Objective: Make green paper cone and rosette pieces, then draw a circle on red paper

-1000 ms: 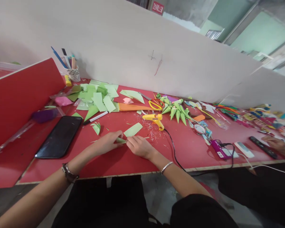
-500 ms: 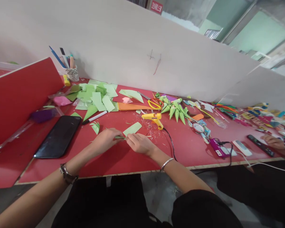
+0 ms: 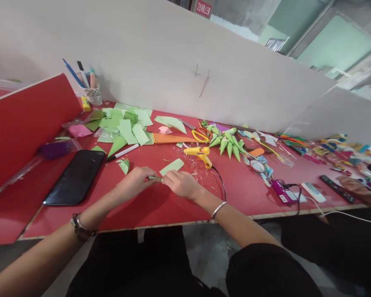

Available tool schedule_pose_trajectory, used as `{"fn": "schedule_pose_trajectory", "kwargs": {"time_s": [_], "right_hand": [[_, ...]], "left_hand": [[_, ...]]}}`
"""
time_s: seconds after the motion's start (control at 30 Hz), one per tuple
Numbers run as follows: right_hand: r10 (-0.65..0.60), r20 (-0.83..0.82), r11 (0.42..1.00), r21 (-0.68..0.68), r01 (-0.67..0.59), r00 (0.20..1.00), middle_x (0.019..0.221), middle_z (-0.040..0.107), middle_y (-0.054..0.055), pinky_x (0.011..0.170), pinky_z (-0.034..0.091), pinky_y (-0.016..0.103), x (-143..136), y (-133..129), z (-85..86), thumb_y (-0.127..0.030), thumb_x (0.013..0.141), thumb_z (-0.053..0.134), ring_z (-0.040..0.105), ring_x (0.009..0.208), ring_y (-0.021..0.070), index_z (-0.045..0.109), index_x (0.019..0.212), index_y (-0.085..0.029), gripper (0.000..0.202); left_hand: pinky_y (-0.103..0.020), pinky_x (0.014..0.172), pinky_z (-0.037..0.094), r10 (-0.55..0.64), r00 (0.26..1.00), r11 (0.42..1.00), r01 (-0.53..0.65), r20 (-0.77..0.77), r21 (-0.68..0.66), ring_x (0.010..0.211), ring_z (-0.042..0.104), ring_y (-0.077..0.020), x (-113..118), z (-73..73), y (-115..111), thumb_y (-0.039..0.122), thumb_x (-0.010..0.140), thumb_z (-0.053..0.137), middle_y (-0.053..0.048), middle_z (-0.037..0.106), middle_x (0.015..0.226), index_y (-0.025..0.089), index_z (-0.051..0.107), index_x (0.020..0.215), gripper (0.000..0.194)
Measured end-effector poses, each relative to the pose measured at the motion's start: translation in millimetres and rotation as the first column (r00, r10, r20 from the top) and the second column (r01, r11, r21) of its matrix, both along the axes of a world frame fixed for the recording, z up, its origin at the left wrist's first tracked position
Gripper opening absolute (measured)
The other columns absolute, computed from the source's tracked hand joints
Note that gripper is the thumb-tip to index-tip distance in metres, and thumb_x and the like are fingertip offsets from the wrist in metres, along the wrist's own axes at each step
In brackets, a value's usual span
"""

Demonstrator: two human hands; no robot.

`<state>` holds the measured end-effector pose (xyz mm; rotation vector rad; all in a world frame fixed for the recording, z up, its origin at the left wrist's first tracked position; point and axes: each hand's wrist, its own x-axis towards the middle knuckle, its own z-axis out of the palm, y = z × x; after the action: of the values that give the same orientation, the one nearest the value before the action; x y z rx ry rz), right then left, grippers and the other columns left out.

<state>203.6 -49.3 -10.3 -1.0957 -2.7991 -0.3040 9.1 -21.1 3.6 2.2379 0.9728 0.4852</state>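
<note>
Between both hands is a small narrow piece of green paper (image 3: 155, 177). My left hand (image 3: 137, 180) pinches its left end, and my right hand (image 3: 179, 182) grips the right end, fingers closed. Just behind my right hand a light green paper rectangle (image 3: 172, 166) lies flat on the red table (image 3: 173, 210). A cut, fringed green piece (image 3: 123, 166) rests behind my left hand. The yellow glue gun (image 3: 198, 154) lies farther back, with paper scraps near it.
Green paper pieces (image 3: 126, 131) are piled at the back left, near a pen cup (image 3: 93, 95). A black phone (image 3: 76, 177) lies left. Scissors (image 3: 200, 135) and green paper cones (image 3: 227, 142) sit behind the glue gun. At far right is another person's hand (image 3: 354, 185).
A thin pale stick end that stuck out right of my right hand is no longer visible. Both hands have shifted only slightly, still on the green piece.
</note>
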Motion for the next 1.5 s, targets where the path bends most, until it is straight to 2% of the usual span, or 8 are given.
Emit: {"fn": "schedule_pose_trajectory", "kwargs": {"time_s": [0.33, 0.6, 0.67, 0.8, 0.93, 1.03, 1.17, 1.5], "right_hand": [[-0.216, -0.208, 0.896, -0.431, 0.109, 0.954, 0.075, 0.059, 0.003, 0.056, 0.031, 0.022, -4, 11, 14.0, -0.025, 0.090, 0.042, 0.052, 0.068, 0.0116, 0.056, 0.075, -0.015, 0.022], [-0.517, -0.350, 0.461, -0.883, -0.090, 0.781, 0.069, 0.059, 0.001, 0.060, 0.038, 0.021, -2, 14, 5.3, -0.022, 0.091, 0.035, 0.052, 0.064, 0.0097, 0.054, 0.071, -0.013, 0.029], [-0.442, -0.358, 0.533, -0.842, -0.080, 0.823, 0.073, 0.061, 0.002, 0.062, 0.039, 0.021, -3, 13, 6.5, -0.023, 0.091, 0.034, 0.054, 0.068, 0.0103, 0.056, 0.075, -0.013, 0.029], [-0.159, -0.184, 0.889, -0.453, 0.060, 0.970, 0.084, 0.062, 0.007, 0.060, 0.038, 0.023, -6, 6, 12.0, -0.025, 0.090, 0.040, 0.057, 0.078, 0.0162, 0.057, 0.084, -0.013, 0.022], [-0.080, 0.107, 0.979, -0.178, 0.098, 0.991, 0.084, 0.062, 0.009, 0.055, 0.037, 0.024, -11, -1, 15.2, -0.014, 0.090, 0.034, 0.058, 0.079, 0.0184, 0.055, 0.090, -0.014, 0.021], [-0.140, 0.154, 0.968, -0.187, 0.168, 0.978, 0.077, 0.063, 0.007, 0.052, 0.034, 0.024, -12, -1, 15.6, -0.014, 0.089, 0.035, 0.059, 0.070, 0.0177, 0.053, 0.095, -0.015, 0.019], [-0.262, 0.101, 0.920, -0.275, 0.280, 0.960, 0.073, 0.064, 0.007, 0.052, 0.031, 0.025, -10, 4, 14.6, -0.024, 0.092, 0.031, 0.058, 0.063, 0.0181, 0.053, 0.095, -0.017, 0.023], [-0.492, -0.333, 0.557, -0.830, -0.002, 0.804, 0.049, 0.035, -0.006, 0.047, 0.030, 0.019, -5, 14, -5.7, -0.022, 0.090, 0.029, 0.032, 0.043, 0.0066, 0.046, 0.068, -0.016, 0.028]], "left_hand": [[-0.031, 0.062, 0.034, 0.076, 0.927, 0.806, 0.159, -0.367, 0.570, 0.074, 0.052, -0.0204, 5, -2.8, -13, 0.019, 0.088, 0.039, -0.007, 0.061, 0.074, 0.014, 0.061, 0.082, 0.023], [-0.033, 0.068, 0.036, 0.036, 0.878, 0.833, 0.238, -0.478, 0.500, 0.075, 0.057, -0.0216, 10, 8.7, -18, 0.008, 0.083, 0.040, -0.011, 0.065, 0.080, 0.012, 0.062, 0.087, 0.023], [-0.031, 0.066, 0.037, 0.000, 0.871, 0.892, 0.221, -0.490, 0.393, 0.072, 0.059, -0.0207, 8, 9.6, -12, 0.010, 0.083, 0.043, -0.010, 0.067, 0.078, 0.014, 0.064, 0.084, 0.021], [-0.022, 0.059, 0.039, -0.146, 0.947, 0.989, 0.149, -0.286, -0.013, 0.063, 0.061, -0.0146, 0, 7.4, 7, 0.019, 0.083, 0.044, -0.003, 0.068, 0.069, 0.016, 0.064, 0.070, 0.024], [-0.018, 0.060, 0.041, -0.215, 0.969, 0.963, 0.190, -0.120, -0.191, 0.066, 0.063, -0.0122, -4, 3.8, 14, 0.027, 0.085, 0.043, 0.000, 0.069, 0.070, 0.017, 0.064, 0.073, 0.026], [-0.020, 0.055, 0.038, -0.170, 0.922, 0.965, 0.227, -0.349, 0.131, 0.061, 0.062, -0.0125, 0, 1.9, 10, 0.020, 0.085, 0.043, -0.002, 0.068, 0.068, 0.015, 0.062, 0.072, 0.024], [-0.026, 0.052, 0.035, 0.001, 0.830, 0.824, 0.315, -0.557, 0.470, 0.058, 0.061, -0.0183, 9, 0.1, 2, 0.007, 0.081, 0.045, -0.007, 0.065, 0.067, 0.012, 0.060, 0.076, 0.016], [-0.032, 0.062, 0.036, -0.008, 0.790, 0.669, 0.459, -0.613, 0.584, 0.064, 0.059, -0.0216, 17, 0.4, 2, -0.002, 0.078, 0.039, -0.012, 0.062, 0.069, 0.007, 0.058, 0.077, 0.021]]}}
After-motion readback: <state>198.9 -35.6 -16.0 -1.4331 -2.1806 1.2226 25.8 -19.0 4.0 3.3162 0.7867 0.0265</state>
